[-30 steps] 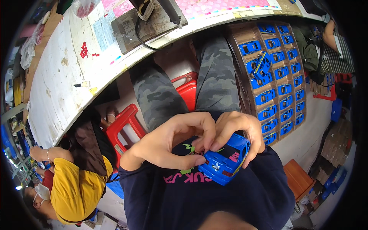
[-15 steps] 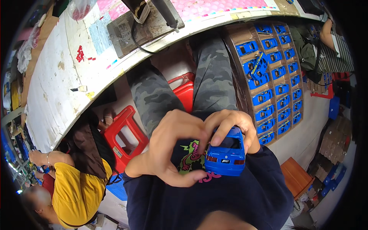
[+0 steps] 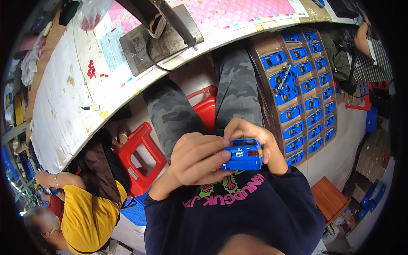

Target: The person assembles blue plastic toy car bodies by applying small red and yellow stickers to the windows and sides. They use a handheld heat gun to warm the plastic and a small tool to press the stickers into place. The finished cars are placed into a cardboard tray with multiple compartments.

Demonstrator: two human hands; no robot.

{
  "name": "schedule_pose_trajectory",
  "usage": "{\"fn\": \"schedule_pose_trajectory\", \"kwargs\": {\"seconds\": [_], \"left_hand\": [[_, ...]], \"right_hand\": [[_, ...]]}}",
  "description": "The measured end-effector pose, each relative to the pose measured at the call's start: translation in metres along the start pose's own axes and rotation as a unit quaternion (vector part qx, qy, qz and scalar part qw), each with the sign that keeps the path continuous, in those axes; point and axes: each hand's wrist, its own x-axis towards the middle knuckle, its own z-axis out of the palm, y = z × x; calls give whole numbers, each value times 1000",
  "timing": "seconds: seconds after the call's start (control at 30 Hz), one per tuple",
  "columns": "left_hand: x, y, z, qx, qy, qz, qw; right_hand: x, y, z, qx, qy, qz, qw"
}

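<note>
A blue toy car body (image 3: 243, 158) is held in front of my dark shirt, its rear with a dark red tail light turned toward me. My left hand (image 3: 199, 159) closes on its left end, with fingertips pressed on the rear face. Around the other end curls my right hand (image 3: 259, 138), thumb at the side and fingers at the upper edge. Part of the shell is hidden behind the left fingers. Whether a small part is pinched there cannot be made out.
A brown tray (image 3: 278, 70) at my right holds rows of blue car bodies. On the white workbench (image 3: 63, 110) lie small red parts (image 3: 91, 70) and a metal plate (image 3: 136, 46) under a dark tool. A red stool (image 3: 131, 174) and a person in yellow (image 3: 93, 212) are at left.
My left hand, curled beside the car body before, has come onto its rear. The car body has turned and moved slightly up and left, with my right hand still on it.
</note>
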Motion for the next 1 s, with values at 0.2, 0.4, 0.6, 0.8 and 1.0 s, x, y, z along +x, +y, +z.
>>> {"fn": "schedule_pose_trajectory", "kwargs": {"seconds": [0.2, 0.4, 0.6, 0.8, 1.0], "left_hand": [[-12, -19, 6, -97, 64, -222, 968], [-20, -45, 23, -231, 214, -469, 825], [-10, -57, 30, -252, 224, -462, 820], [4, -54, 29, -266, 211, -427, 838], [20, -50, 27, -276, 238, -412, 835]], "right_hand": [[-15, 3, 0, 51, 234, 78, 968], [5, 5, -11, 94, 183, -76, 976], [24, -9, -19, -64, 276, -66, 957], [47, -28, -9, -209, 378, -37, 901], [67, -40, -12, -355, 388, -130, 840]]}}
